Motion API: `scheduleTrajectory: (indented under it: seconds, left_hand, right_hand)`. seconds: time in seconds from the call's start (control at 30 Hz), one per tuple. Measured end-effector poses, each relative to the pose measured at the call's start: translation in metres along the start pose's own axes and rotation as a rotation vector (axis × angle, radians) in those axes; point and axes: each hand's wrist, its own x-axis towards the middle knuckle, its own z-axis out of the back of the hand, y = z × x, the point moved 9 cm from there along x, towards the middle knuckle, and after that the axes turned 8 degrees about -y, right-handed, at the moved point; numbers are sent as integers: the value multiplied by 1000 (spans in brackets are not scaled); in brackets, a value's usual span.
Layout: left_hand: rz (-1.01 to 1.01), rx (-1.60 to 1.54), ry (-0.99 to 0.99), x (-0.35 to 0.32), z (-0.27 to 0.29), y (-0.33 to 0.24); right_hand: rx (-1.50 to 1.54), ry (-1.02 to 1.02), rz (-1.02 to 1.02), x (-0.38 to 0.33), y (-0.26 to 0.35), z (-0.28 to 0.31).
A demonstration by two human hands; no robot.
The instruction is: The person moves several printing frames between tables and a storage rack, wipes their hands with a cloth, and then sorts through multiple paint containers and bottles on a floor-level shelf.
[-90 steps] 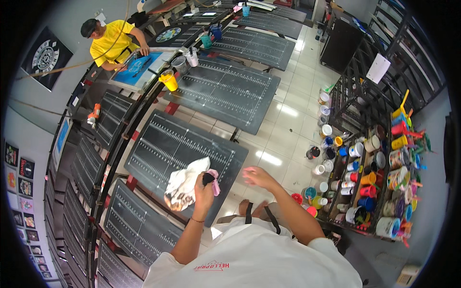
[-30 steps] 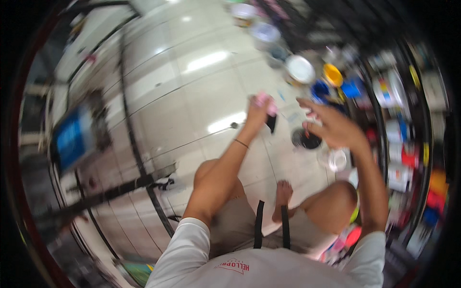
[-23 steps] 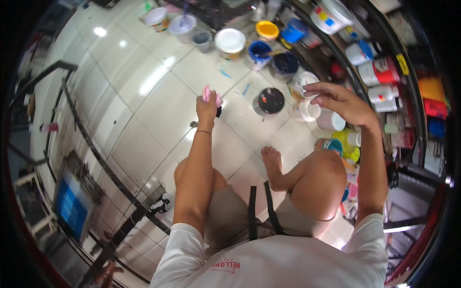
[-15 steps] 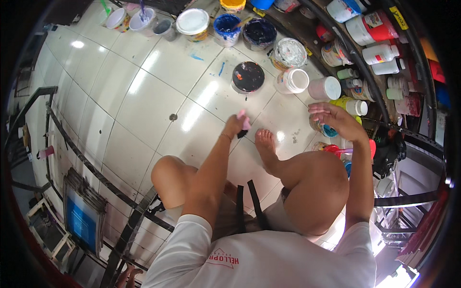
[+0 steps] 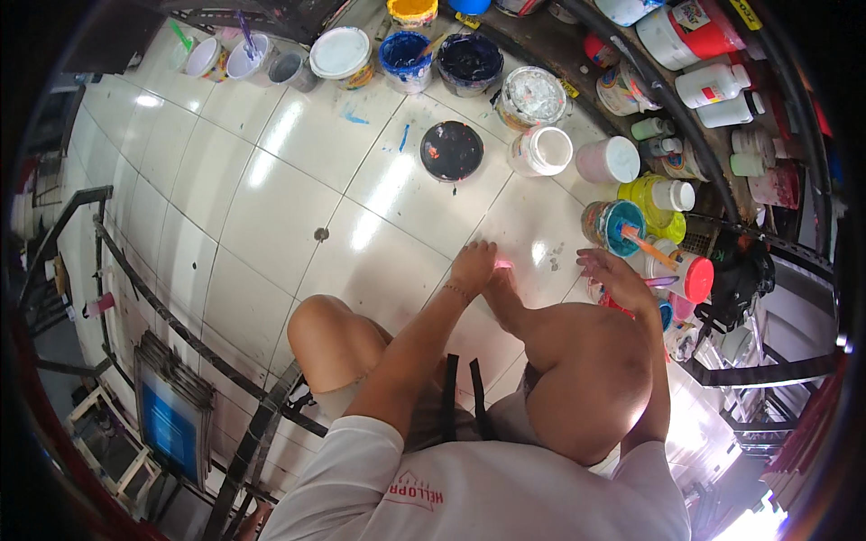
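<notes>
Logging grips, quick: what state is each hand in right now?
Left hand: closed on a pink cloth, mostly hidden.
Right hand: loosely open, nothing visible in it.

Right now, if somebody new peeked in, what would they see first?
Probably the bright tubs: the blue tub at the top middle, and the teal tub with an orange stick, near the right fingers. Next, the black-topped tub standing apart on the shiny floor. Then the pink thing poking out from the left fingers, beside the bare foot.

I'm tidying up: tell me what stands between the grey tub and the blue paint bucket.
In the head view, a white-lidded bucket stands between them.
</notes>
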Motion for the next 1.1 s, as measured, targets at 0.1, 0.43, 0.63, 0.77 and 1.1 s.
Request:
scheduleTrajectory:
  seconds: [0.1,0.43,0.63,0.77,1.1]
  left_hand:
    - [29,67,141,4,9,14]
    - [518,385,543,-10,92,225]
    - [535,212,363,-4,68,150]
    - [264,88,329,-8,72,120]
    - [4,-352,272,-26,223,36]
  right_hand:
    - [0,-69,-22,-7,-9,11]
    - [94,-55,-12,4,-33,-8]
    - [-15,57,123,69,-5,-51]
    - [-145,-18,526,135,50,-93]
    - [-77,-466,118,206,36,-68]
